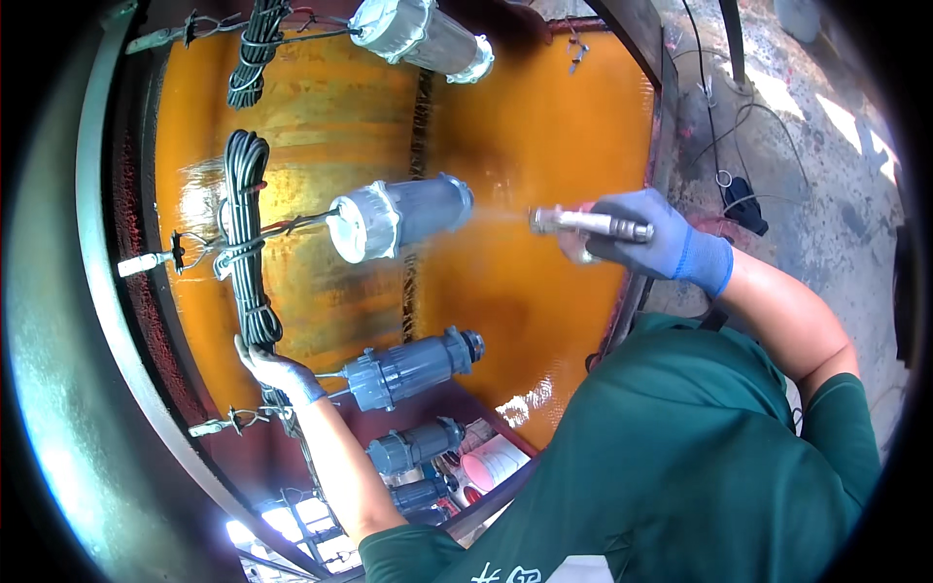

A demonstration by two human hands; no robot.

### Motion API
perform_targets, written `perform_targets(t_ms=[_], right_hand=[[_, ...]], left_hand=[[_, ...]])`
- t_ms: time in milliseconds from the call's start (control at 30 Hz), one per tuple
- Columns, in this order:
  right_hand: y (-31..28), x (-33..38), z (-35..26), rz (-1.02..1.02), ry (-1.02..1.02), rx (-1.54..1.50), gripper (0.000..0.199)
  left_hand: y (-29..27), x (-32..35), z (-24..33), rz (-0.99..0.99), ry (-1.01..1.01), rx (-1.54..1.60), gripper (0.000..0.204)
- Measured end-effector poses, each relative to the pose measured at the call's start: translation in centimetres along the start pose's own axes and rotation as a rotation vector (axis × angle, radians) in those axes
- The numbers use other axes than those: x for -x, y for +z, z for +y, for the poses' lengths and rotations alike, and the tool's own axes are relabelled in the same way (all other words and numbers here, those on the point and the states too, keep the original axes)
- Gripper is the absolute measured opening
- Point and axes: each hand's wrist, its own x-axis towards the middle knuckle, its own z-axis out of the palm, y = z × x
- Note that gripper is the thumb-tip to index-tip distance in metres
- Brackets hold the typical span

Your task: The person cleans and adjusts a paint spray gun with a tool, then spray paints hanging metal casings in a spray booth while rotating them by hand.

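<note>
My right hand [653, 243], in a blue-grey glove with a dark palm, is closed round a metal spray gun [583, 222]. Fine mist leaves its nozzle toward the end of a cylindrical motor-like housing [418, 214], which is silver at its left end and grey toward the right. A short gap separates nozzle and housing. My left hand [280, 375], also gloved, is closed about the lower end of a tied black cable bundle [249, 243]. Beside that hand is a grey-blue housing [403, 373]. The fingers of my left hand are partly hidden by the cable.
A silver housing [418, 37] hangs at the top with its own cable coil [257, 53]. Several grey housings [416, 447] follow below. Behind them stands an orange-coated panel [544, 126]. A curved metal rail [97, 233] runs along the left. Hoses [768, 105] lie on the concrete floor [826, 214]; a pink bucket [491, 464] stands below.
</note>
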Motion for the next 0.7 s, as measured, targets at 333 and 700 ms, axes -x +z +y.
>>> perform_targets(t_ms=[333,700], right_hand=[[-0.4,0.6,0.6,-0.134,-0.034,0.147,0.020],[0.2,2.0,2.6,-0.200,0.136,0.072,0.019]], left_hand=[[3.0,0.2,7.3,-0.126,0.528,-0.569,0.055],[3.8,-1.7,3.8,-0.189,0.361,-0.538,0.054]])
